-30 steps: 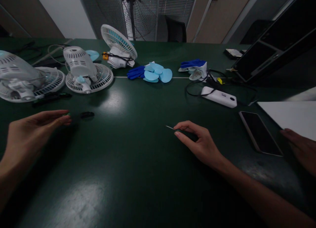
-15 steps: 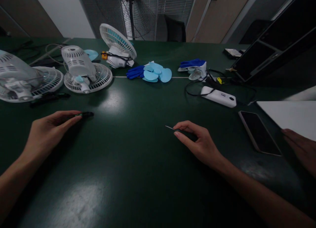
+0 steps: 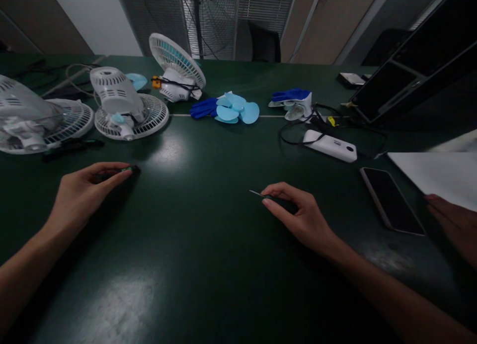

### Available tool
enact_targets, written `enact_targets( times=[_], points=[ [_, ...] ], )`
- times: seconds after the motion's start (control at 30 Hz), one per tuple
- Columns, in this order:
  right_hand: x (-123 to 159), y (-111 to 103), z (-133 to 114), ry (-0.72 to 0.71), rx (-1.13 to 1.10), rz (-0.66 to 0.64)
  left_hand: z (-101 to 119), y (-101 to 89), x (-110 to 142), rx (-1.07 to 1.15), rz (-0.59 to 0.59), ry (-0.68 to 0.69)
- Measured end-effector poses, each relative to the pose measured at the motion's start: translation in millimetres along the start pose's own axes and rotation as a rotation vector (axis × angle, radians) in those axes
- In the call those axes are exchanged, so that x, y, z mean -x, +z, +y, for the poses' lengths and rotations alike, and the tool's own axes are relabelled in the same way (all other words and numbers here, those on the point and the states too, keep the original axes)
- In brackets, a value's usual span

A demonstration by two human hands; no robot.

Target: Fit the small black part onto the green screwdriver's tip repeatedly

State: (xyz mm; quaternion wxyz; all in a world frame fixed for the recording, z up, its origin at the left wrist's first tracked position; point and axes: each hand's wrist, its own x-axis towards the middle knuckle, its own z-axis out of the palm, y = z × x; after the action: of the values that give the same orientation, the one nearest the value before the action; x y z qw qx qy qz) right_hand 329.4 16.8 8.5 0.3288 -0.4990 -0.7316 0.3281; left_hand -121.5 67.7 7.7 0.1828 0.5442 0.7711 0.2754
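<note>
My left hand (image 3: 85,187) pinches a dark tool with a green patch (image 3: 135,169) between thumb and fingers, low over the green table (image 3: 194,254). The hand hides most of that tool, so its kind does not show. On the right, my right hand (image 3: 298,207) is closed round the dark handle of a screwdriver (image 3: 281,203), whose thin metal shaft points left. Beyond my left hand, a white fan (image 3: 117,98) lies face down on its grille. A light-blue fan blade (image 3: 238,109) rests on a blue glove (image 3: 204,108) farther back.
More fans (image 3: 33,118) (image 3: 177,70) stand at the left and back. A second glove (image 3: 292,98), a white power strip (image 3: 330,145) with its cord and a phone (image 3: 391,200) lie to the right. Another person's hand (image 3: 452,219) touches white paper (image 3: 447,175) at the right edge.
My left hand has shifted slightly right and away from me, and its fingers cover the dark tool closer to its end. My right hand with the screwdriver stays put.
</note>
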Motion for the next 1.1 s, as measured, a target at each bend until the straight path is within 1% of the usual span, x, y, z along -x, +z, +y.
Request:
enact_targets(
  times=[0.17,0.27,0.47,0.53,0.63,0.7,0.9,1.1],
  points=[
    [0,0,-1,0.0,0.021,0.002,3,1.2,-1,0.034,0.016,-0.042],
    [-1,0,0,-0.007,0.015,0.008,6,3.5,-1,0.029,0.049,-0.036],
    [-1,0,0,-0.014,0.003,0.005,8,9.6,2,0.004,0.052,-0.003],
    [0,0,-1,-0.007,0.0,0.002,8,10.5,3,-0.036,0.031,0.018],
    [0,-1,-1,-0.003,-0.003,-0.013,8,10.0,4,-0.129,-0.047,0.033],
    [0,-1,-1,-0.005,-0.004,-0.018,9,9.2,4,-0.151,-0.081,0.03],
    [-1,0,-1,0.0,-0.008,-0.013,13,8.5,-1,0.012,-0.055,-0.021],
    [-1,0,-3,0.004,-0.033,-0.024,11,6.7,-13,0.112,-0.038,-0.075]
  ],
)
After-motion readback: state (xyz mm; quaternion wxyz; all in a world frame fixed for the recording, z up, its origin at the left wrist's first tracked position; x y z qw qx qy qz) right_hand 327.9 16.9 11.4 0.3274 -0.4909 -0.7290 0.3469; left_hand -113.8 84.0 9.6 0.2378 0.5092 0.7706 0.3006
